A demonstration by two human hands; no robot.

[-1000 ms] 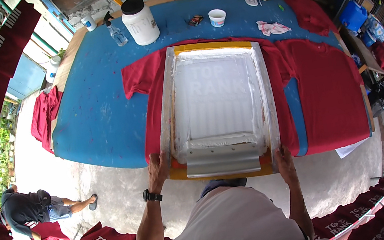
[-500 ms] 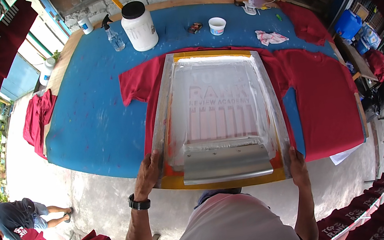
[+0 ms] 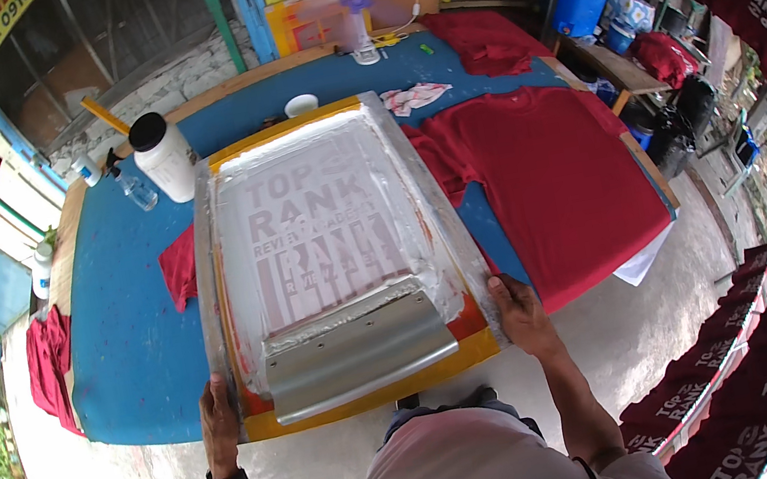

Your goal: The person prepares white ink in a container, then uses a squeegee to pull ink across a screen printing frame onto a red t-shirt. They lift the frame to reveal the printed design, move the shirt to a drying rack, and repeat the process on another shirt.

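Note:
My left hand [image 3: 220,424] grips the left side of a screen printing frame [image 3: 433,201] near its front corner. My right hand [image 3: 522,316] grips the opposite rail near the other front corner. The frame is tilted and appears raised above the table. White ink smears its mesh, where pale lettering and stripes show doubled. Across the near end of the screen lies a squeegee [image 3: 362,355] with a broad metal handle, touched by neither hand. Beneath the frame is a dark red T-shirt [image 3: 180,268], mostly hidden apart from a sleeve at the left and a part at the right.
A blue-topped table [image 3: 124,354] carries another red T-shirt [image 3: 558,190] at right. Behind the frame stand a white jar [image 3: 166,164], a spray bottle [image 3: 134,188], a small tub [image 3: 301,105], a crumpled cloth [image 3: 416,98] and a fan [image 3: 357,15]. Printed shirts [image 3: 729,364] hang at lower right.
The view has swung to the right. My hands have lifted and tilted the frame, with the squeegee still on it; the lettering beneath the mesh now looks doubled.

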